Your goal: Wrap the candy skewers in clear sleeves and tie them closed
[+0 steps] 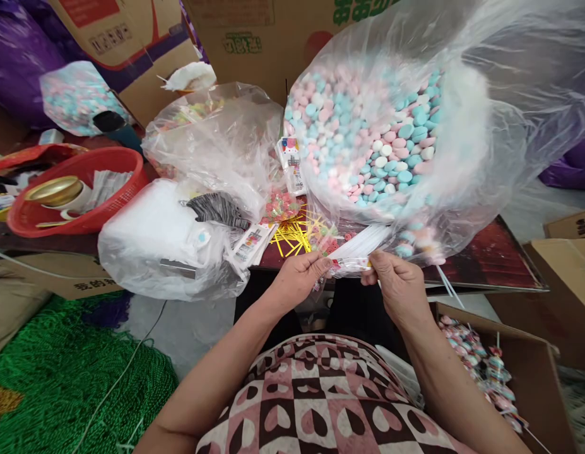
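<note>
My left hand [299,277] and my right hand [399,284] meet at the near edge of a dark table [486,258]. Both are closed in a pinch on a small clear candy packet [346,260] with white sticks beside it. Just behind the hands lies a pile of gold twist ties [292,234]. Above them a big clear plastic bag [382,139] holds a heap of pink, blue and white candies.
A red basket [79,189] with a gold tape roll sits at the left. Clear bags [216,139] and a white-filled bag [154,239] crowd the middle. A cardboard box [524,372] of finished candy sticks stands lower right. Green netting [60,372] lies lower left.
</note>
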Tool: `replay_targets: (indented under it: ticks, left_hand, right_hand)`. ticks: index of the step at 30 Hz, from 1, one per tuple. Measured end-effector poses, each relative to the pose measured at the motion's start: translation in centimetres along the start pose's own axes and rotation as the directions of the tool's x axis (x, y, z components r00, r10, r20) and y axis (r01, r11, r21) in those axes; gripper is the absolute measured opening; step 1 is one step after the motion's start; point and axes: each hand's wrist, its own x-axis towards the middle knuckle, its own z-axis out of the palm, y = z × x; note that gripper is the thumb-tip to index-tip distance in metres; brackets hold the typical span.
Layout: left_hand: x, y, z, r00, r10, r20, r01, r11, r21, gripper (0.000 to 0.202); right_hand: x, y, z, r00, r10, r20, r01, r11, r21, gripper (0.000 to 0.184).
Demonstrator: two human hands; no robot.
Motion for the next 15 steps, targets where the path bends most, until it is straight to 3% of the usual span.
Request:
replay_targets:
  ticks: [3,4,8,12,15]
  left_hand:
    - [-0.2,0.0,-0.2,0.999,0.051,0.011,-0.052,0.989,0.141,0.031]
    - [-0.3,0.0,-0.2,0.998,0.053,0.02,-0.055,0.988,0.144,0.027]
    - [-0.8,-0.1,0.2,0.996,-0.069,0.058,0.073,0.994,-0.085,0.03]
    - [-2.0,-0.5,-0.8,0.967,-0.238,0.088,0.254,0.915,-0.312,0.036]
    - [-3.3,-1.1,-2.7,0.967,-0.24,-0.089,0.184,0.893,-0.41,0.036]
  right_hand:
    - [0.1,-0.6,-0.3,0.992,0.091,0.09,-0.098,0.992,0.075,0.019]
    - [0.1,-0.8,-0.3,0.989,0.107,0.102,-0.119,0.986,0.117,0.021]
    - [0.3,-1.2,0.3,0.992,0.079,0.102,-0.096,0.979,0.178,0.024]
    - [0.7,-1.6,1.9,0.986,0.04,0.163,-0.036,0.999,-0.026,0.016]
    - [-0.1,-4.4,2.7,0.968,-0.014,0.25,0.063,0.98,-0.19,0.02]
